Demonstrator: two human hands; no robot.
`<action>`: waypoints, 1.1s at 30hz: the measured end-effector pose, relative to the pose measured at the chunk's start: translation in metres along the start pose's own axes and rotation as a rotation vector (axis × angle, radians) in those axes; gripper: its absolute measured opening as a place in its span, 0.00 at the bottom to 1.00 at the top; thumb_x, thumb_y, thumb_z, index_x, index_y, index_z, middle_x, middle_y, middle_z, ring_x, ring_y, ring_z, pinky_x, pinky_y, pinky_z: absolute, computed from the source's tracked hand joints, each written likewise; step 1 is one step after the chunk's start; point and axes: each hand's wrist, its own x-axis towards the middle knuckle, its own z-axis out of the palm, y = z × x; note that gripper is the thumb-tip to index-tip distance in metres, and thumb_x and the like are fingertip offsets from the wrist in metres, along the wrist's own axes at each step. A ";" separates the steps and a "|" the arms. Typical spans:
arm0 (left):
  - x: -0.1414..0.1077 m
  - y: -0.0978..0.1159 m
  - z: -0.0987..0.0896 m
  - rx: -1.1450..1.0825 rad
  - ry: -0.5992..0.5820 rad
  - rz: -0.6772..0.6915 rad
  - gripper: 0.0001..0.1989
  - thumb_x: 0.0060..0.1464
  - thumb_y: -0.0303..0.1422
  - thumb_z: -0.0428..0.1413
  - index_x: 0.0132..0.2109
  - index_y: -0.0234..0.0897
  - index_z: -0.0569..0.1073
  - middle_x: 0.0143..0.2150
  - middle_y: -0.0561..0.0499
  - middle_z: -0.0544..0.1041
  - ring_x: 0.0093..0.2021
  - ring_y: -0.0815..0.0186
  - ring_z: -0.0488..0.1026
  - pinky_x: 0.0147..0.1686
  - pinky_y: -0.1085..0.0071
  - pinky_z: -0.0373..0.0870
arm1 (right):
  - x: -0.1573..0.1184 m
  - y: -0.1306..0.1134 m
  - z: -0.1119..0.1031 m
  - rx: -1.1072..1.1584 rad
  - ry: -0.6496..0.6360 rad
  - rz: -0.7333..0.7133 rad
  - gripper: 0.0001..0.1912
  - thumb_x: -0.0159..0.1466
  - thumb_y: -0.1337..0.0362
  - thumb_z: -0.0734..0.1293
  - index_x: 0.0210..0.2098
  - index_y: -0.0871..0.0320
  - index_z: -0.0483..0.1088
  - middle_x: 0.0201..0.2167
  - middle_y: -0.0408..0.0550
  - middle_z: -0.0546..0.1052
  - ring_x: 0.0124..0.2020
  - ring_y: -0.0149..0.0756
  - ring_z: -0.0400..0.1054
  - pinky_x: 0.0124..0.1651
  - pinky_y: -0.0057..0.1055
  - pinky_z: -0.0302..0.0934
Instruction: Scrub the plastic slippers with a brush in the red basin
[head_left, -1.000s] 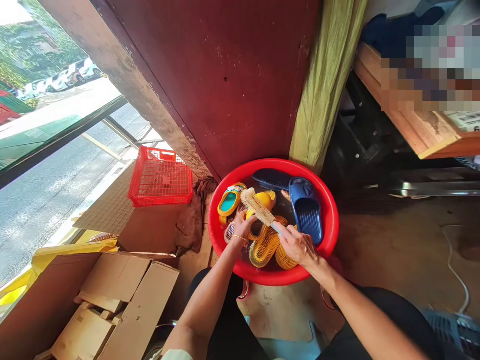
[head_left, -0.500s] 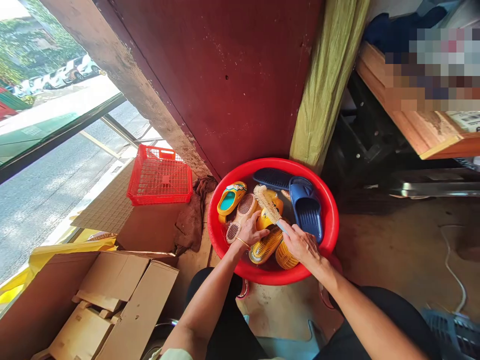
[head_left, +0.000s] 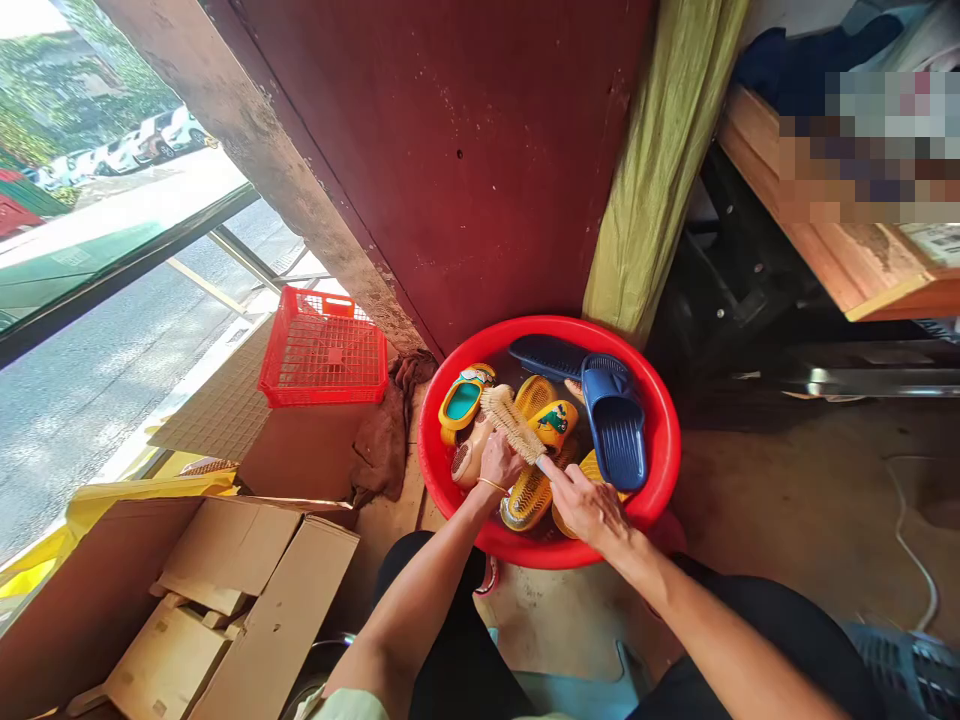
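Note:
In the red basin [head_left: 664,420] several slippers lie in water. My right hand [head_left: 592,505] is closed on the handle of a scrub brush [head_left: 516,425], its pale bristles across a beige slipper [head_left: 468,460]. My left hand [head_left: 500,462] has its fingers around that slipper, partly hidden behind the brush. A yellow clog with a teal insole [head_left: 459,402] leans at the basin's left side. Nearer the middle are a yellow slipper with a green figure [head_left: 555,424] and a yellow sole [head_left: 525,503]. Along the right side rests a blue slipper [head_left: 621,440], with a dark sole [head_left: 546,355] behind it.
A red plastic crate [head_left: 326,350] and a brown cloth [head_left: 379,450] are left of the basin. An open cardboard box [head_left: 277,600] stands closer at the left. Behind is a dark red door [head_left: 450,200] beside a yellow-green curtain [head_left: 645,200]. A wooden table [head_left: 862,260] is at right.
The brush has moved left and down onto the beige slipper. My left hand's fingers, spread before, now curl round the slipper, which has tilted. The yellow slipper with the figure shows more.

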 end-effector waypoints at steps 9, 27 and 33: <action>-0.004 0.012 0.000 0.042 -0.004 0.045 0.20 0.53 0.39 0.63 0.52 0.37 0.74 0.47 0.42 0.76 0.49 0.51 0.72 0.53 0.55 0.66 | 0.015 0.032 0.001 -0.031 0.091 0.211 0.26 0.73 0.58 0.55 0.70 0.43 0.59 0.42 0.48 0.79 0.29 0.32 0.73 0.25 0.29 0.53; -0.007 0.013 0.001 0.096 0.015 0.081 0.14 0.55 0.36 0.61 0.49 0.39 0.74 0.47 0.43 0.76 0.52 0.50 0.71 0.55 0.55 0.65 | 0.009 0.013 -0.005 -0.047 0.069 0.155 0.27 0.74 0.61 0.53 0.71 0.46 0.57 0.40 0.51 0.78 0.28 0.33 0.73 0.26 0.28 0.54; -0.002 0.016 -0.002 0.046 -0.009 0.048 0.19 0.54 0.39 0.62 0.52 0.40 0.74 0.49 0.43 0.77 0.52 0.51 0.71 0.56 0.55 0.65 | 0.013 0.032 -0.002 -0.039 0.051 0.266 0.26 0.73 0.60 0.54 0.70 0.50 0.59 0.41 0.53 0.78 0.31 0.37 0.74 0.29 0.29 0.58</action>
